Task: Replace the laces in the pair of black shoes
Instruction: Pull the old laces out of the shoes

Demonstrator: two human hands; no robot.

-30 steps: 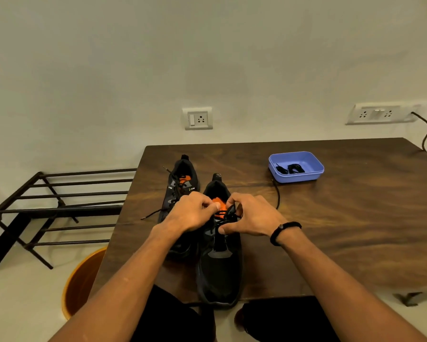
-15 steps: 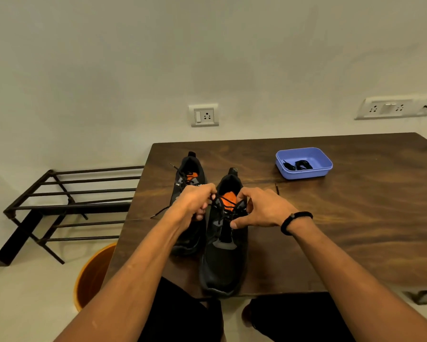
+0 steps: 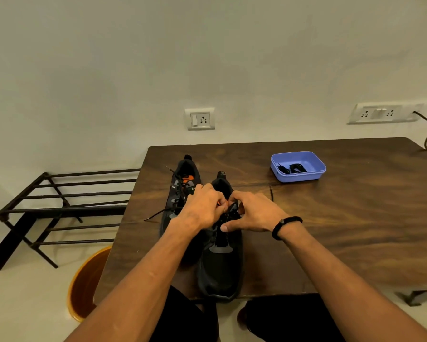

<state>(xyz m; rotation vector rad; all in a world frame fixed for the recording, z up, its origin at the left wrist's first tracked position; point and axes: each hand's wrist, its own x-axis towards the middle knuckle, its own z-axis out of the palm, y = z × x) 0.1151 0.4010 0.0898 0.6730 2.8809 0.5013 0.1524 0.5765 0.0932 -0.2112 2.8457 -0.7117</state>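
Table (image 3: 331, 230): wood, by wall | both hands (image 3: 229, 211) pinch lace on near shoe (image 3: 220, 267)

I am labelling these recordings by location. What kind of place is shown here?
Probably a room in a home: a dark wooden table against a plain wall, a black metal shoe rack on the floor, and a white wall socket.

Two black lace-up shoes (image 3: 220, 262) stand side by side at the brown wooden table's (image 3: 331, 230) left front; a blue plastic tray (image 3: 298, 166) behind right; a black metal rack (image 3: 59, 208) left, an orange bucket (image 3: 84, 285) below.
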